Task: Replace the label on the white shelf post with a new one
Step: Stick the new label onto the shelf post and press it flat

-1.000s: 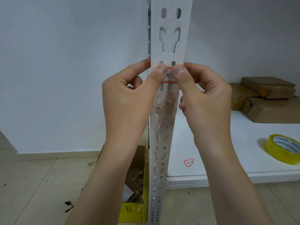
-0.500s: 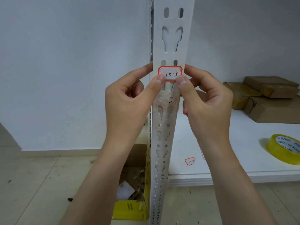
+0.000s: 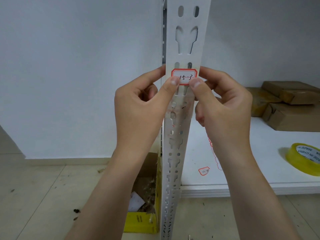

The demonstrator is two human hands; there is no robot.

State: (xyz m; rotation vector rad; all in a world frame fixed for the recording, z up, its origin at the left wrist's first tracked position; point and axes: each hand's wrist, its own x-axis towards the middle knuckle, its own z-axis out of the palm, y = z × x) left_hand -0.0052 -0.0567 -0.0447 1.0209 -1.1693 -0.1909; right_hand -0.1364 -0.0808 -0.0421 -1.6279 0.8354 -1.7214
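My thumbs have slid down: the new label (image 3: 184, 76) now shows on the white shelf post (image 3: 187, 40), seemingly stuck. Left hand (image 3: 138, 108) and right hand (image 3: 225, 108) pinch the post, pressing its lower corners.

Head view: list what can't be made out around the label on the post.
- Label: lower corners hidden under both thumbs in the head view; whether they are stuck down cannot be told.
- Small label on the shelf: writing too small to read.
- Label sheet: mostly hidden behind the right hand.
- Tape roll: cut off by the right edge.
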